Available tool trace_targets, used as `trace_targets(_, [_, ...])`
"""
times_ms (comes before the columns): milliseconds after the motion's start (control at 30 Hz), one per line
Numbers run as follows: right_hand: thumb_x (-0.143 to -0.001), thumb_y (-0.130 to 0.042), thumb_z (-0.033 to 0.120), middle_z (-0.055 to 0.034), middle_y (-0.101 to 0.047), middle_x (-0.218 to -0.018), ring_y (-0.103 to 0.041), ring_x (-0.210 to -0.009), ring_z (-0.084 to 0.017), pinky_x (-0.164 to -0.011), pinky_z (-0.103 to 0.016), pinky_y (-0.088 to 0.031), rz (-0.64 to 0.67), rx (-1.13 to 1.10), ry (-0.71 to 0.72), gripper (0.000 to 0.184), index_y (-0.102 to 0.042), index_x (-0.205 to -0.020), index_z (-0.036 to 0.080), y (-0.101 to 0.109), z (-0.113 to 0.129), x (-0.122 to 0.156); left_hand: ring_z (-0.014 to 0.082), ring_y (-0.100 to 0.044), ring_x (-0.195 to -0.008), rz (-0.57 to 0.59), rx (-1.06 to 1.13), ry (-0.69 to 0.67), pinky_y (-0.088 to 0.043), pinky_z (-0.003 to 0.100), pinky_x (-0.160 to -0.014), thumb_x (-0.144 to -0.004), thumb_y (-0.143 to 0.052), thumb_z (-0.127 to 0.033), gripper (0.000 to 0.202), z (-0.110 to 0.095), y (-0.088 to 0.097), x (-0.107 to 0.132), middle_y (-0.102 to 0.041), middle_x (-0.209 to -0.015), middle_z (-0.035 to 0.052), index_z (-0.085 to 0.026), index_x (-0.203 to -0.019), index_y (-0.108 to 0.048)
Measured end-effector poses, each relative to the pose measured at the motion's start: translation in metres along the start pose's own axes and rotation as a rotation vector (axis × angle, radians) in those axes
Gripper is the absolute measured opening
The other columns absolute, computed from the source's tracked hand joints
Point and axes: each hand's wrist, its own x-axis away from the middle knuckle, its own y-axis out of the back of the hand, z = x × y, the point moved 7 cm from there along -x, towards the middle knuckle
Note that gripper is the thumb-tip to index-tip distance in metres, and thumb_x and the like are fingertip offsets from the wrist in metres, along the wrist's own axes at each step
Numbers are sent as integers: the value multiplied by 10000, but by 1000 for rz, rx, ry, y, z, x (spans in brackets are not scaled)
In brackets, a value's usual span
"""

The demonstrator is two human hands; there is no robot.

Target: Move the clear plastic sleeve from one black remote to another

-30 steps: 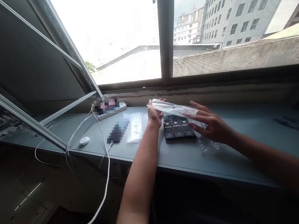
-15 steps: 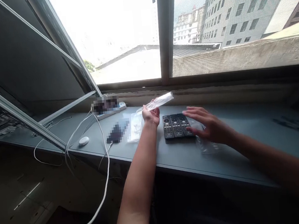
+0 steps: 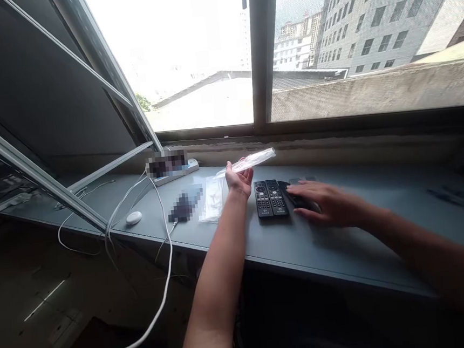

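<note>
- The left hand [image 3: 238,180] is raised just above the grey-blue window ledge [image 3: 344,251], its fingers pinched around one end of a clear, crumpled plastic sleeve [image 3: 251,161] that slants up toward the window.
- The right hand [image 3: 328,204] lies flat, fingers spread and pressing down on a black push-button remote control [image 3: 294,196] (mostly covered, so its far end alone shows).
- Two more black push-button remote controls [image 3: 270,198] lie side by side on the ledge, just left of the covered one and near the ledge's front edge.
- A flat clear plastic bag [image 3: 212,198] rests on the ledge just left of the left wrist.
- Farther left: a small white round puck [image 3: 134,218] and a white cable [image 3: 160,240] that drops over the ledge's front edge.
</note>
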Motion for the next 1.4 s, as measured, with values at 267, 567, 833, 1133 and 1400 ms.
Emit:
trace_targets(267, [-1163,-433,637,-99,-829,-778,-791,-639,-297,-643,-400,-591,-260,130,-311,539,-750,-978,242,47,-13,8,184,-795,-753,-18,-10,-8,-644,220,-580,-1169,-485,-526,569,1,2,-2,-833,-1103,198,-65,-1328,-778])
trace_targets(567, [-1050,-625,804,-86,-843,-835,-784,-590,-247,-552,-352,-648,-604,-693,-599,573,-703,-1055,237,51,-38,11,180,-785,-705,0,-18,5,-651,222,-580,-1167,-485,-534,564,5,0,-2,-827,-996,179,-74,-1302,-781])
trace_targets(833, [-1116,-670,549,-128,-855,-1014,-858,-899,-268,-683,-317,-737,-626,-1215,-757,370,-838,-1181,226,21,-64,15,182,-804,-739,-24,110,24,-658,214,-597,-1165,-500,-505,526,-1,0,2,-835,-1036,167,-93,-1376,-751])
trace_targets(1133, [-979,-874,319,-49,-851,-1093,-829,-841,-223,-714,-361,-775,-499,-1131,-777,342,-816,-1315,330,8,-66,15,167,-803,-732,-34,73,-8,-670,216,-637,-1156,-515,-521,564,-3,5,-4,-838,-1128,192,-71,-1404,-749])
trace_targets(1400, [-912,-928,302,-3,-789,-1058,-854,-953,-257,-948,-473,-770,-556,-1140,-723,430,-711,-1280,350,11,-61,13,183,-803,-753,-48,55,-21,-668,229,-634,-1154,-518,-530,571,-4,7,-4,-839,-1093,195,-69,-1393,-756])
